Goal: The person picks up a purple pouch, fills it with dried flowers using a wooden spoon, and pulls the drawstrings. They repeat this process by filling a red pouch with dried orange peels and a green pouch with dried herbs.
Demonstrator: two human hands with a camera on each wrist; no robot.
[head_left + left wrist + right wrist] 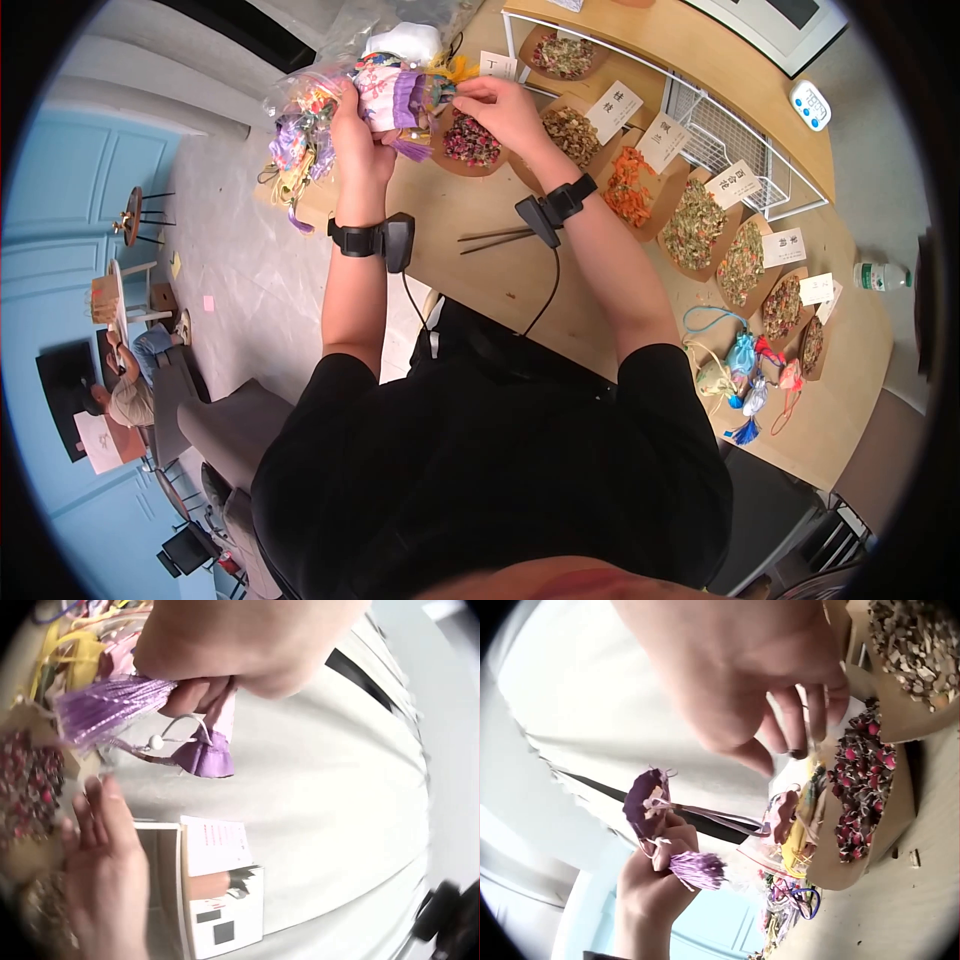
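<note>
My left hand grips a small drawstring pouch, pale with a printed pattern and a purple band at its mouth. A purple tassel hangs from it; the pouch's cord and white bead show in the left wrist view. Part of the pouch is hidden behind the left fingers. To the right of the pouch, my right hand reaches in with loosely bent fingers and nothing visible between them. A paper tray of dried rosebuds is just beneath it. Beyond the left hand lies a plastic bag with several colourful pouches.
Paper trays of dried flowers and herbs, such as an orange one, curve along the table with cards. Dark sticks lie near me. Tasselled pouches rest at right, by a bottle. A white wire rack and timer stand behind.
</note>
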